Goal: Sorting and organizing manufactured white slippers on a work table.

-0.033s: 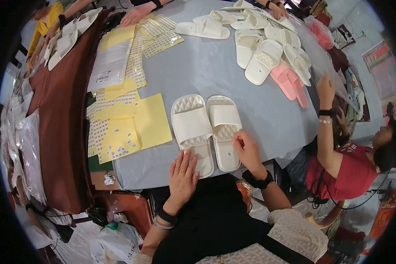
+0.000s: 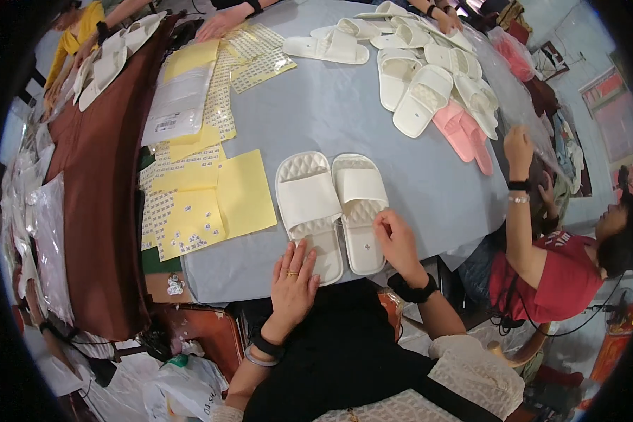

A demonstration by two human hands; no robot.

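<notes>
My left hand (image 2: 292, 281) lay loose on a soft-looking slipper (image 2: 314, 219); its strap (image 2: 309, 198) seemed best to grab; right hand (image 2: 397, 241) curled, grip unclear.

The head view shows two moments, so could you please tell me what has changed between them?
The co-worker's raised hand at the right has dipped slightly. The person's left hand, right hand and the white slipper pair before them look unchanged.

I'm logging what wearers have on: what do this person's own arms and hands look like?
The left hand wears a gold-coloured ring, with a black wristband and silvery bangle behind it. The right hand has a broad black band at its wrist. The right sleeve is pale, patterned and short.
</notes>
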